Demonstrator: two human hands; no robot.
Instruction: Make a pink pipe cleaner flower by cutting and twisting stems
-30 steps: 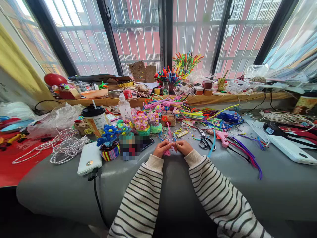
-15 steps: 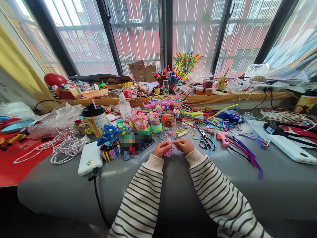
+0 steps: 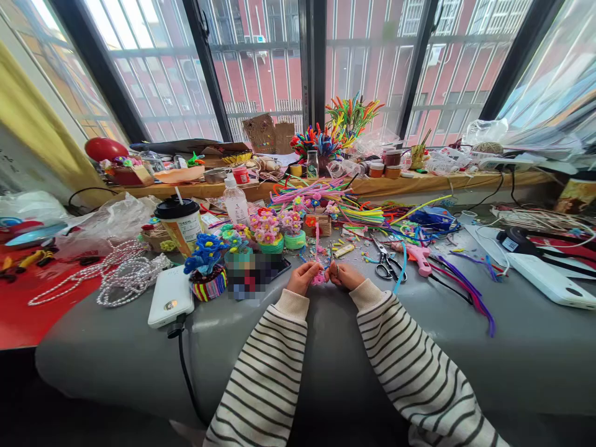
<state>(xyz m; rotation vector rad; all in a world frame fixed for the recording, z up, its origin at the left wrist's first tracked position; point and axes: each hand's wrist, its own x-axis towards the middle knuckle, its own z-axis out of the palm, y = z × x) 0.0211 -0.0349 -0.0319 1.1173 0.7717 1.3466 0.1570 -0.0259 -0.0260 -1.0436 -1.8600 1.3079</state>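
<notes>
Close together above the grey tabletop, my two hands work on a fuzzy pink pipe cleaner flower. My left hand pinches it at its left side. From it a pink pipe cleaner length stands up. My right hand, just to the right, is closed with its fingertips by the flower; a thin dark item pokes up from them, too small to name. Behind my hands sit potted pink flowers and a small box with flowers.
Black-handled scissors and a pink glue gun lie to the right, by purple pipe cleaners. A white power bank, a blue flower pot, a lidded cup and bead strings occupy the left.
The pink length now points upright from the flower, and more of the flower shows between my hands. A thin dark item has come into sight at my right fingertips.
</notes>
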